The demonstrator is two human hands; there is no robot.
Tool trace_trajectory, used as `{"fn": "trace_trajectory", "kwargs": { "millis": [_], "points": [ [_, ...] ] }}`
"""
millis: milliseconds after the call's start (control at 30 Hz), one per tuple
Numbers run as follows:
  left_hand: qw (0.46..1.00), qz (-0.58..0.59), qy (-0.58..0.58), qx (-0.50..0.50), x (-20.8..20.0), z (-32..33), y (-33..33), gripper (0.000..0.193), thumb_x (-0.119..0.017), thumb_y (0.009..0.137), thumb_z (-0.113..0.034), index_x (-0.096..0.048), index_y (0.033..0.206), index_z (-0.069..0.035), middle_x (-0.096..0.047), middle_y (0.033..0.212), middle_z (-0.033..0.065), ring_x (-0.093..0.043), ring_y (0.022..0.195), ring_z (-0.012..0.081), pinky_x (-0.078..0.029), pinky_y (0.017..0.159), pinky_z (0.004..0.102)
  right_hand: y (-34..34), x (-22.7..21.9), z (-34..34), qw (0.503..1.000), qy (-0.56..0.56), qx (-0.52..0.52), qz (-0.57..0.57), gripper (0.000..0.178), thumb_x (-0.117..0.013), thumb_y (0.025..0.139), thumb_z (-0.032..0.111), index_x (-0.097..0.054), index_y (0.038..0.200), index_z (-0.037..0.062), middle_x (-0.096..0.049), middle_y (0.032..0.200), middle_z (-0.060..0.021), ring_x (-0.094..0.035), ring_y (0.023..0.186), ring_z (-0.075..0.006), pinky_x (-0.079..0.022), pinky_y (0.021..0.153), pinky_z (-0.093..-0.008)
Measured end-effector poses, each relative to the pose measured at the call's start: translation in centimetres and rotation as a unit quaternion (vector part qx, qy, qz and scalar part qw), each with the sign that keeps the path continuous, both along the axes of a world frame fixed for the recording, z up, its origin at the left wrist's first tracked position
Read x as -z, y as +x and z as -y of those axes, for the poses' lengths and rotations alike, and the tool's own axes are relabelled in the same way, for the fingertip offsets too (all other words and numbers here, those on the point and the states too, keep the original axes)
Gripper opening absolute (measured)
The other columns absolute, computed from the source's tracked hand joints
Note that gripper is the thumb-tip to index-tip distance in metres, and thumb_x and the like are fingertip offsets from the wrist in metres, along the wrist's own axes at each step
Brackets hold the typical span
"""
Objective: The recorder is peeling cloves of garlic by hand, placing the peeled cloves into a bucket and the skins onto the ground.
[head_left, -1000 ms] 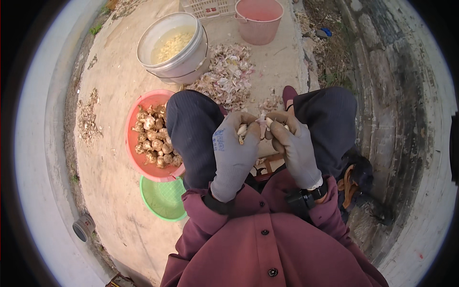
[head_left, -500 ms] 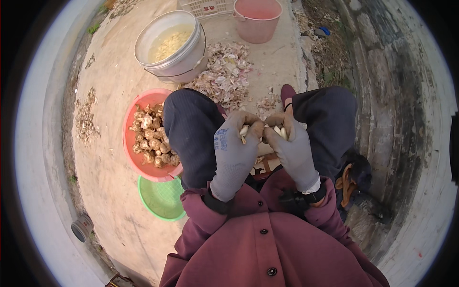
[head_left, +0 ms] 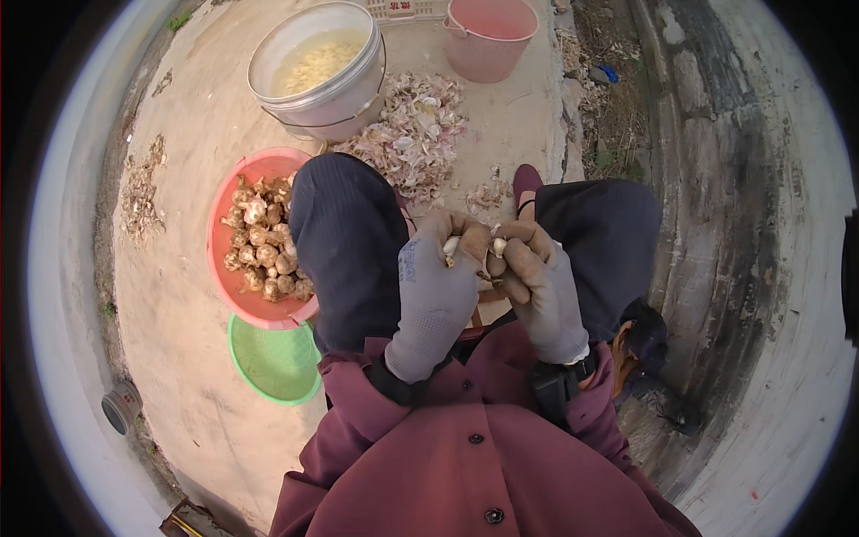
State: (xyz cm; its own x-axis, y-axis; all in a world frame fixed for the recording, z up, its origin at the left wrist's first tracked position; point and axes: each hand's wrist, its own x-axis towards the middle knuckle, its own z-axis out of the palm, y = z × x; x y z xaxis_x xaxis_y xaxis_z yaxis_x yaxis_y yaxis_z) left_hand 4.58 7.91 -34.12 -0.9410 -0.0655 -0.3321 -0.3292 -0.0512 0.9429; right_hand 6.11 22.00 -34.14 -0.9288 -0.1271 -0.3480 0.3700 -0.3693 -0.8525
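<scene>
Both of my hands wear grey gloves with brownish, soiled fingers, and they meet in front of my knees. My left hand is closed around garlic, a pale garlic clove showing between its thumb and fingers. Pinched in the fingertips of my right hand is another whitish garlic clove, close against the left thumb. Whatever else lies in the palms is hidden. To the left of my knee, a pinkish-red basin holds many unpeeled garlic bulbs.
A white bucket with peeled cloves in water stands ahead, beside a heap of garlic skins. Farther back are a pink bucket and a white crate. A green basket sits near the basin.
My right hand's fingers have shifted: a couple of white cloves showed in it before, now one is pinched at the fingertips. The left hand keeps its grip. The whole view has tilted slightly.
</scene>
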Motion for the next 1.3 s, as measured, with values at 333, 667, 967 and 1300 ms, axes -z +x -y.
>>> {"fn": "trace_trajectory", "kwargs": {
  "millis": [333,667,967,1300],
  "points": [
    [0.999,-0.015,-0.038,-0.006,-0.4,0.0,-0.2,0.018,-0.063,0.096,-0.015,-0.065,0.092,0.003,-0.061,0.077,0.0006,-0.054,0.072,0.007,-0.046,0.065,0.0258,-0.4,0.6,0.4,0.995,0.097,0.022,-0.008,0.033,-0.049,0.106,0.023,-0.061,0.125,-0.0015,-0.058,0.082,-0.0001,-0.041,0.06,-0.0026,-0.034,0.053,-0.0196],
    [0.986,0.026,0.163,-0.008,-0.6,-0.1,-0.2,0.017,-0.061,0.098,-0.016,-0.064,0.095,0.0,-0.06,0.08,-0.0022,-0.052,0.073,0.004,-0.044,0.064,0.0225,-1.2,4.0,-0.4,0.962,-0.244,0.053,0.108,0.03,-0.051,0.108,0.031,-0.06,0.114,0.0028,-0.051,0.077,0.0034,-0.036,0.053,-0.002,-0.032,0.049,-0.0189],
    [1.0,0.017,0.002,0.005,-0.3,0.6,-1.5,0.016,-0.068,0.092,-0.013,-0.067,0.1,0.0,-0.062,0.081,-0.0016,-0.054,0.074,0.0046,-0.046,0.067,0.0229,-3.9,4.2,-1.6,0.972,-0.204,0.085,0.079,0.024,-0.049,0.109,0.027,-0.058,0.111,0.0046,-0.047,0.074,0.0033,-0.032,0.052,-0.002,-0.031,0.049,-0.0197],
    [0.983,-0.108,-0.13,0.067,1.5,0.0,-1.5,0.028,-0.075,0.086,-0.025,-0.068,0.099,-0.002,-0.062,0.086,0.01,-0.064,0.075,0.0223,-0.051,0.064,0.035,-2.7,4.0,1.8,0.991,-0.044,0.117,0.057,0.03,-0.059,0.104,0.03,-0.066,0.11,0.0022,-0.045,0.072,0.008,-0.036,0.061,-0.0009,-0.03,0.055,-0.0194]
  ]
}}
